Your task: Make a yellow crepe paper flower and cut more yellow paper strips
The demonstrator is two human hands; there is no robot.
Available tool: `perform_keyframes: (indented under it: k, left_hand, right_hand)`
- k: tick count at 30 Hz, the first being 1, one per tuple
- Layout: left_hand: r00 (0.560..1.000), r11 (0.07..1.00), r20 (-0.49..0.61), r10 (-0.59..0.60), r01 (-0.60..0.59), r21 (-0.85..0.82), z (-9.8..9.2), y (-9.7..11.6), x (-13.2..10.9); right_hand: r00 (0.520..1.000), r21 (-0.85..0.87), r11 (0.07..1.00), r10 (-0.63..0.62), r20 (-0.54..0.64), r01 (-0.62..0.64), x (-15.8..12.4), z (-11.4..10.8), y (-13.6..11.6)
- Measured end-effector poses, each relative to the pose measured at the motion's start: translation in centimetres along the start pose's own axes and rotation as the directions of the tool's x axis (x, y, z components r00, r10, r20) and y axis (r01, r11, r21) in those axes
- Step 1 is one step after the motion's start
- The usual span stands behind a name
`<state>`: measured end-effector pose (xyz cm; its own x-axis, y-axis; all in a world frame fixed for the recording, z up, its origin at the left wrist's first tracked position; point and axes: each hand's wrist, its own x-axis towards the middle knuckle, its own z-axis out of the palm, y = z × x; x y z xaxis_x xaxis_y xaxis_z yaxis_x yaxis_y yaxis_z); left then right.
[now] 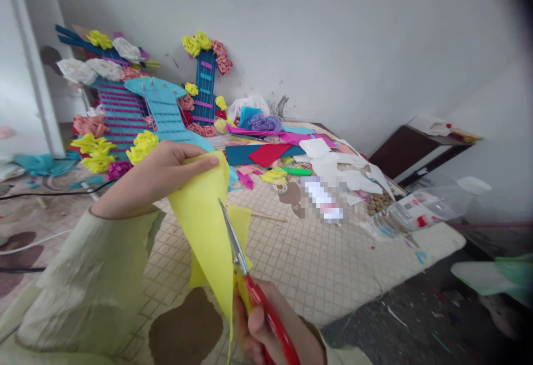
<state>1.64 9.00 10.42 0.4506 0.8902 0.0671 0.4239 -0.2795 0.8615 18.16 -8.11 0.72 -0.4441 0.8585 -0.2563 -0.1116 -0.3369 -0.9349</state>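
Note:
My left hand (160, 173) pinches the upper edge of a yellow sheet (205, 226) and holds it up in front of me. My right hand (262, 326) grips red-handled scissors (250, 279) at the bottom centre. The steel blades point up and left into the yellow sheet, along a cut that splits off a narrow strip on the right. Both hands are closed. A pale green sleeve covers my left forearm.
A tiled mat (316, 254) lies under scattered coloured paper scraps (270, 151), white cut-outs (333, 165) and a clear plastic bottle (416, 212). Blue guitar-shaped crafts with paper flowers (137, 104) lean on the wall. A dark low table (412, 151) stands at right.

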Motion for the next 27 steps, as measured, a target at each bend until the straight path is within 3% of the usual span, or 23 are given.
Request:
perform_keyframes:
  k: [7,15,19,27]
  left_hand:
    - [1.000,0.999,0.008,-0.002,0.002,0.035,0.2,0.1,0.0]
    - [1.000,0.999,-0.012,-0.023,0.023,0.023,0.5,0.6,-0.3]
    - [1.000,1.000,-0.001,0.002,-0.002,0.015,0.4,0.5,-0.3]
    - [0.999,0.999,-0.008,-0.033,0.033,-0.022,0.4,0.5,-0.3]
  right_hand:
    - [0.994,-0.138,0.984,0.105,-0.037,-0.109,-0.6,0.1,-1.1]
    - [0.995,-0.122,0.987,0.102,0.003,-0.101,-0.4,-0.1,-1.3]
    - [0.987,-0.140,0.977,0.155,-0.044,-0.159,-0.6,0.1,-1.6]
    - [0.969,0.035,0.971,0.239,-0.057,-0.238,0.1,0.4,-1.3]
